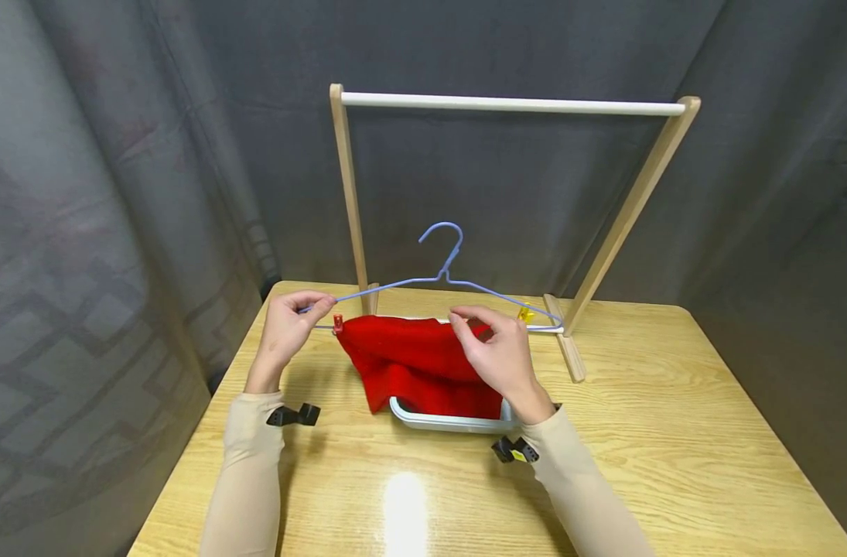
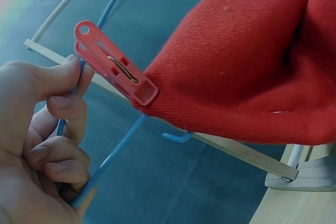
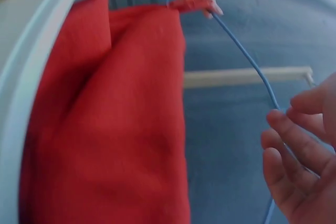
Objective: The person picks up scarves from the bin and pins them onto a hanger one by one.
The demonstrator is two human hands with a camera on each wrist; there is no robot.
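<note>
A blue wire hanger (image 1: 453,258) is held up by my left hand (image 1: 289,329), whose thumb and fingers grip its left end. Just beside that grip, a red clothespin (image 2: 119,69) clamps a corner of red knitted cloth (image 1: 409,344). The cloth hangs down in front of the hanger and over a white tub (image 1: 451,422). My right hand (image 1: 496,348) is in front of the hanger's right half, near the cloth's upper edge. Its fingers are loosely bent with nothing seen between them. Near the hanger's right end is a yellow clothespin (image 1: 526,312); its hold is unclear.
Behind the hanger stands a wooden rack with a white crossbar (image 1: 507,103); its right foot (image 1: 569,357) rests on the wooden table (image 1: 674,433). Grey curtains (image 1: 479,186) surround the table. A small black wrist camera (image 1: 294,415) sits on each sleeve.
</note>
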